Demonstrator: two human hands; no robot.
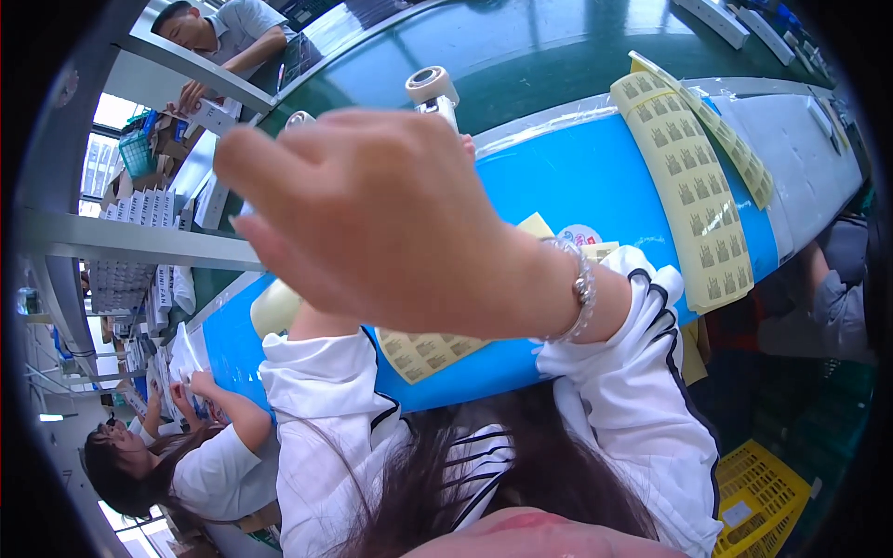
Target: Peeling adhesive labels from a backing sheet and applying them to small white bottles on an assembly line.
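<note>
My right hand [372, 214] is raised close to the camera and fills the middle of the view, its back toward me and the fingers held together. A beaded bracelet [582, 288] sits on its wrist above a white sleeve with dark stripes. Whether it holds anything is hidden. My left forearm in a white sleeve [321, 381] rises behind it, and the left hand itself is covered. A pale yellow rounded object [272, 309] shows by that wrist. Below lies a blue worktop [577, 177] with sheets of yellow labels [693, 195], more label sheets [423, 352] and a round sticker [580, 234].
A tape roll on a white holder [431, 88] stands at the worktop's far edge. A co-worker [200, 456] sits at the lower left with hands on the worktop; another person [223, 33] leans in at the top left. Stacked white boxes [139, 209] stand left, a yellow crate [758, 502] lower right.
</note>
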